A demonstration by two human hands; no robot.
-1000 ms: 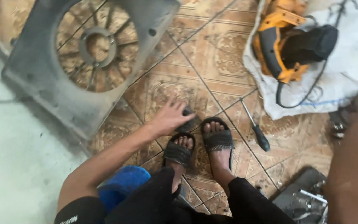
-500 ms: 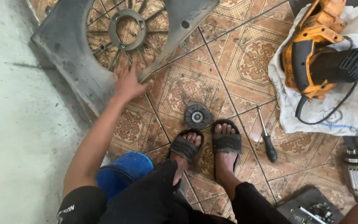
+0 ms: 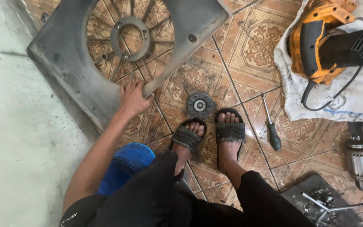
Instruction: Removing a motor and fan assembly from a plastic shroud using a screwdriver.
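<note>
Left hand (image 3: pixel 133 98) now clamped on the near edge of the grey fan shroud (image 3: pixel 70 63), fingers curled over the rim beside the spoked round opening, left of centre in the frame. Half a second ago laid on much the same edge; a second ago down on the tiles by the feet, over the small round disc. Right hand out of view, so cannot tell its state. Shroud lying flat across the upper left, partly on the patterned floor tiles (image 3: pixel 244 54), partly against the plain grey concrete strip (image 3: pixel 9 138) along the left side; seen larger and more centred than before, about as it lay. Round metal disc (image 3: pixel 200 105) now bare on the tiles, just above the toes of the two black sandals (image 3: pixel 230 131), well apart from the gripping hand. Screwdriver (image 3: pixel 270 126) with dark handle lying just right of the right foot. Orange and black power tool (image 3: pixel 324 46) resting on a white cloth (image 3: pixel 358 101) at upper right, cord looping down. Blue stool (image 3: pixel 124 164) under the left knee, lower left of centre. Metal motor part (image 3: pixel 360 162) at right edge.
</note>
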